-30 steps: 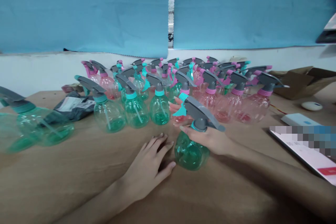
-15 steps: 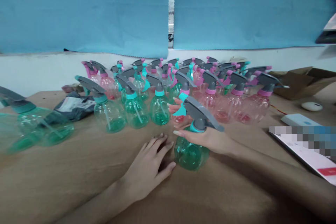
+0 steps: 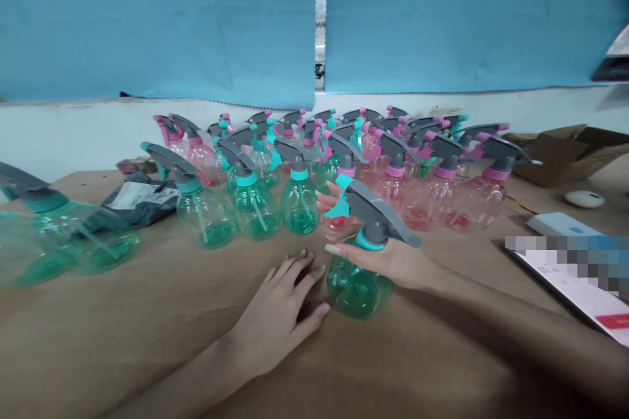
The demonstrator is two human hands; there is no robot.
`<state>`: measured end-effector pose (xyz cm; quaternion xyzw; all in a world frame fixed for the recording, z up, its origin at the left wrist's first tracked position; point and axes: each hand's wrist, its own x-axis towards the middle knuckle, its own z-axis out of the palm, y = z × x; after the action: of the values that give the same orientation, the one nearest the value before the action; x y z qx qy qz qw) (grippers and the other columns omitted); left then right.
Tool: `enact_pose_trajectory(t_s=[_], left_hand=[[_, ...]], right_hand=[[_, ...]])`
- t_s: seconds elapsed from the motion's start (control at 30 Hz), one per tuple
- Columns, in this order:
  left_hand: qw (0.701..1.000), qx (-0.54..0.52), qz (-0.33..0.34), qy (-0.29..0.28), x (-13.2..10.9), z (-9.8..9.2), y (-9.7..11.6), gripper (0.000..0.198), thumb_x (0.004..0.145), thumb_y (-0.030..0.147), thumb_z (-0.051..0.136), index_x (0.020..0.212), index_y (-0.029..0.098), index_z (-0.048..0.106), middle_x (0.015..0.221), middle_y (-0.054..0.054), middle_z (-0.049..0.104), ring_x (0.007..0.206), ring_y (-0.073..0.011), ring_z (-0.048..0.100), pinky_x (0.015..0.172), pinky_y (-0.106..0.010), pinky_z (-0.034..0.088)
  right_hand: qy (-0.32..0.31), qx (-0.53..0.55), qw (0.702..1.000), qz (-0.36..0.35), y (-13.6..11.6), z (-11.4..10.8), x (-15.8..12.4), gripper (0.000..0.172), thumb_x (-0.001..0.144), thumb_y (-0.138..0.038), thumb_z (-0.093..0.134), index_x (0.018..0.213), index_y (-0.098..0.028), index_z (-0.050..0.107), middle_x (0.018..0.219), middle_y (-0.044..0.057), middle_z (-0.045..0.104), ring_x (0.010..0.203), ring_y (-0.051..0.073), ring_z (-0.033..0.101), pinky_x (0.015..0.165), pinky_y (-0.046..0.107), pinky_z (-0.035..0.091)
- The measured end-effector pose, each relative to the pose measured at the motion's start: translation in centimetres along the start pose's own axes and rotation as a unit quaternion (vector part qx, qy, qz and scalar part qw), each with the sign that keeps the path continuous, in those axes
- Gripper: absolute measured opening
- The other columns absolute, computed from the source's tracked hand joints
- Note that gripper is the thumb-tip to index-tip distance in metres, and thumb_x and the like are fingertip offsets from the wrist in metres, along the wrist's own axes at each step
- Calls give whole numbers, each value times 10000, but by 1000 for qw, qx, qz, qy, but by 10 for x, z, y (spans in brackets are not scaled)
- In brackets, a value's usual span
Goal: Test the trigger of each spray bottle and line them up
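A green see-through spray bottle point(image 3: 358, 288) with a grey head and turquoise trigger stands on the table right in front of me. My right hand point(image 3: 393, 258) is around its neck, the thumb on the near side and the fingers reaching past the far side. My left hand point(image 3: 278, 308) lies palm down on the table, just left of that bottle, fingers apart and holding nothing. Behind the hands stand more green spray bottles point(image 3: 256, 209) and pink spray bottles point(image 3: 427, 200), in several rows.
A wooden table point(image 3: 162, 327) carries everything. At the left are more green bottles point(image 3: 93, 242) and a dark plastic package point(image 3: 142, 200). On the right lie an open cardboard box point(image 3: 565, 157), a white mouse point(image 3: 584, 199), a small white box point(image 3: 563, 226) and a tablet-like screen point(image 3: 565, 288). Blue cloth point(image 3: 157, 19) hangs behind.
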<state>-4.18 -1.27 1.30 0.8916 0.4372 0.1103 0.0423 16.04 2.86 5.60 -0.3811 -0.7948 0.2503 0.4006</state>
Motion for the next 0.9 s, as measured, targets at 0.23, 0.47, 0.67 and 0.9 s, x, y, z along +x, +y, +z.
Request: enact_pose_trajectory(t_s=[0.23,0.47,0.67,0.9], left_hand=[[1000,3,4,0,0,0,0,440,892,378,455,1283,182,411,1351,-106,390,1236,-274,322,982,-455,304],[1000,3,0,-10,0,1,0,448,891,383,453,1284,173,407,1358,-111,379,1241,-275,313,976,-459,315],[1000,3,7,0,0,0,0,438,894,374,455,1285,185,403,1354,-103,381,1244,-264,308,994,-449,294],[1000,-1,5,4,0,1,-1,432,887,377,460,1274,189,418,1347,-109,397,1230,-278,337,962,-457,330]], right_hand=[[6,26,1000,-12,13,8,0,163,802,-333,528,888,-250,639,907,9,692,832,193,645,737,371,549],[-8,64,998,-20,4,1,-2,149,797,-282,525,885,-262,644,915,-2,691,893,179,639,811,355,529],[-38,75,996,-2,-3,-2,-1,152,804,-306,520,881,-254,640,914,9,688,875,179,642,783,353,534],[-30,101,994,22,-4,-4,-3,110,768,-253,526,821,-235,621,864,10,676,801,162,640,756,337,532]])
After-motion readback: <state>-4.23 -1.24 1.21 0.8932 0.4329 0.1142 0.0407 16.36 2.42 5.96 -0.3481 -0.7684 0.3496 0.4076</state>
